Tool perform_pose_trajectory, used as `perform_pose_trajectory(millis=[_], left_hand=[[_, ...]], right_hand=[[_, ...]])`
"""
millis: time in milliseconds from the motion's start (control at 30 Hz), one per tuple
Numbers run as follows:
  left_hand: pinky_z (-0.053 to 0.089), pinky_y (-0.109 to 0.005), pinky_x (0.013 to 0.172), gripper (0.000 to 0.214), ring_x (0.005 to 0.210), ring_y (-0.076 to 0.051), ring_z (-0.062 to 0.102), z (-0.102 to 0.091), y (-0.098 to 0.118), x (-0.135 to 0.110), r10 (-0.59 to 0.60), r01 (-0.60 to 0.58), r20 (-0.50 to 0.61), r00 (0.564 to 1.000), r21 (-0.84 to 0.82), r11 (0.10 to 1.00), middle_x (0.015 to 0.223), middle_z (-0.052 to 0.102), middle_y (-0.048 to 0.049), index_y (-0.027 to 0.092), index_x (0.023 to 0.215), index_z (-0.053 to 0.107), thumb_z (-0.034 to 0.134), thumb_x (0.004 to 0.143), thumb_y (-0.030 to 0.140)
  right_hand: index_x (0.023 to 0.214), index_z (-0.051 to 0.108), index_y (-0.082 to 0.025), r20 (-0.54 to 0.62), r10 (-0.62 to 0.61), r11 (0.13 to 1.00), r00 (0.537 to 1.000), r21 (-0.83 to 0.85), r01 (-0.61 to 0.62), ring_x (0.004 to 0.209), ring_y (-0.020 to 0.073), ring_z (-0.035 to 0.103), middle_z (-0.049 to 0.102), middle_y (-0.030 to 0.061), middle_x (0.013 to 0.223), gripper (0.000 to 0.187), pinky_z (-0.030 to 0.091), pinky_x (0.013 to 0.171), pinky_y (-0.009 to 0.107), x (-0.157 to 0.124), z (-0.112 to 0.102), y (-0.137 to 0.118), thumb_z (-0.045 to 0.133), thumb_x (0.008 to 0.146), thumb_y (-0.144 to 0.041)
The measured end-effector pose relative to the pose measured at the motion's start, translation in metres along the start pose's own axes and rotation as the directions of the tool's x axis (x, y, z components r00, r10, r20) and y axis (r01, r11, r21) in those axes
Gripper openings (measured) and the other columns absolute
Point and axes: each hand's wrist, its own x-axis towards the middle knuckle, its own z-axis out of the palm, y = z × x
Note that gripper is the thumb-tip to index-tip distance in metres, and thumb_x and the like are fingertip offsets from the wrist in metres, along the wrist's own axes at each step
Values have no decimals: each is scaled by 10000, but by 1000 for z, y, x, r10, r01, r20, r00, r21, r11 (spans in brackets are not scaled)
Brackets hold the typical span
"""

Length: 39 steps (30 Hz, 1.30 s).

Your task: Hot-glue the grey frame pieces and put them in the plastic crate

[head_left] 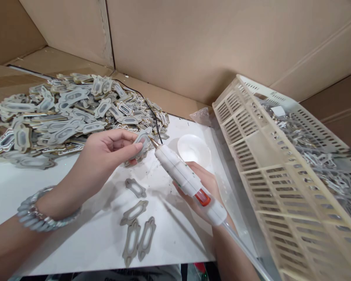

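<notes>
My left hand [105, 154] pinches a small grey ornate frame piece [142, 143] between thumb and fingers above the white table [23, 183]. My right hand [203, 185] is wrapped round a white glue gun [187, 179] with an orange trigger. The gun's metal tip touches the held piece at its right edge. Several flat grey frame pieces [136, 224] lie on the table just below my hands. A beaded bracelet [38, 216] sits on my left wrist.
A big heap of the same frame pieces [61, 113] covers the table's back left, with a black cord running over it. A small white bowl [194, 150] stands behind the gun. A cream slotted plastic crate [280, 171] holding metal pieces stands at right. Cardboard walls surround the table.
</notes>
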Motion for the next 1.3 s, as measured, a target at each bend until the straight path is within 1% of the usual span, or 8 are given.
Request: perform_pose_trajectory(millis=[133,233,467,633,767,900,1133,1300], left_hand=[[455,-188,545,146,579,-82,559,1,2,-1,16,-16,1,1000,-20,1000,680,669,22,177,841,717,780,763,283],[456,-192,548,151,591,-87,565,2,3,-1,3,-3,-1,1000,-3,1000,691,676,17,177,807,711,788,749,293],[467,-202,556,167,593,-98,567,4,4,-1,-10,10,2,1000,-5,1000,671,666,15,171,826,706,786,739,289],[471,-198,556,165,591,-94,569,3,3,-1,-19,19,7,1000,-27,999,675,659,30,187,820,699,789,737,297],[449,-204,556,156,589,-90,551,3,3,-1,-33,33,14,999,-35,999,664,640,25,176,772,677,787,745,283],[433,-201,533,164,580,-90,537,7,6,0,-52,52,3,999,-73,996,660,627,20,168,740,672,786,713,283],[448,-199,535,175,600,-93,539,5,4,1,-64,64,4,998,-89,994,674,622,20,173,741,671,792,713,296],[427,-194,520,161,592,-90,533,4,4,-1,-42,43,11,999,-53,998,670,633,23,177,757,668,781,730,288]], right_hand=[[929,691,-249,18,29,999,999,12,-30,803,184,672,715,35,990,139,531,711,286,0,1,-1,680,844,-139],[921,696,-246,21,53,998,998,13,-53,802,199,672,715,48,983,112,535,713,302,-1,1,-2,683,842,-167],[909,685,-248,18,66,998,998,14,-66,773,189,661,713,43,976,111,531,704,296,-1,2,-3,666,844,-161],[923,689,-243,17,54,998,998,14,-54,778,191,660,714,47,976,120,531,709,299,-1,2,-1,670,836,-162],[917,688,-243,8,45,999,999,17,-45,793,187,664,715,44,994,127,526,709,291,-1,2,0,667,831,-153],[919,694,-242,6,55,998,998,-10,-55,785,192,665,712,49,997,126,525,686,297,-1,2,-1,655,828,-164],[885,682,-250,-9,68,997,998,-35,-68,753,196,652,692,44,933,103,530,678,311,-1,2,0,645,854,-158],[840,650,-251,-27,33,999,999,-27,-33,722,182,643,663,23,870,124,516,648,296,2,0,-2,641,849,-128]])
